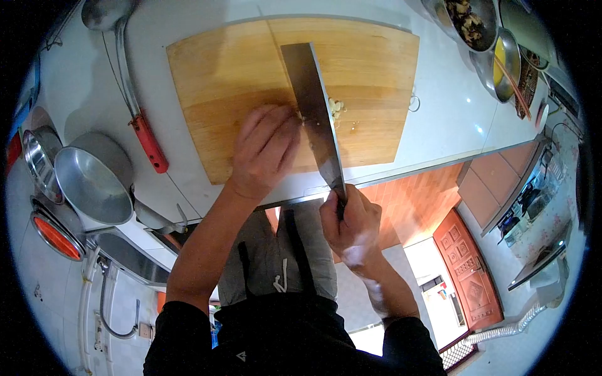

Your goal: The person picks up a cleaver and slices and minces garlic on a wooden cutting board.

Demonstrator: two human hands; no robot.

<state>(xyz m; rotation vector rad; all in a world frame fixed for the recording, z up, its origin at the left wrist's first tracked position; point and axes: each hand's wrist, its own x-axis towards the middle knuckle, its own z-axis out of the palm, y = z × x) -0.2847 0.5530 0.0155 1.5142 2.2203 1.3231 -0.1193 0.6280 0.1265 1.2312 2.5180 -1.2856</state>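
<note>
A broad cleaver (pixel 313 103) stands over the wooden cutting board (pixel 219 75), its blade pointing away from me. Its dark handle is wrapped by the fingers of my right hand (pixel 353 222) at the board's near edge. Just left of the blade, my left hand (pixel 264 144) rests on the board with its fingers curled and fingertips close to the steel. Whatever lies under those fingertips is hidden. Chopped pale pieces, which look like garlic (pixel 337 109), lie to the right of the blade, with a few tiny bits below them.
Left of the board lies a ladle with a red handle (pixel 149 143). A metal pot (pixel 97 185) stands further left, near a sink (pixel 135 254). At the upper right are a bowl of dark chopped food (pixel 467 25) and a bowl of yellow liquid (pixel 500 62) with chopsticks (pixel 514 88).
</note>
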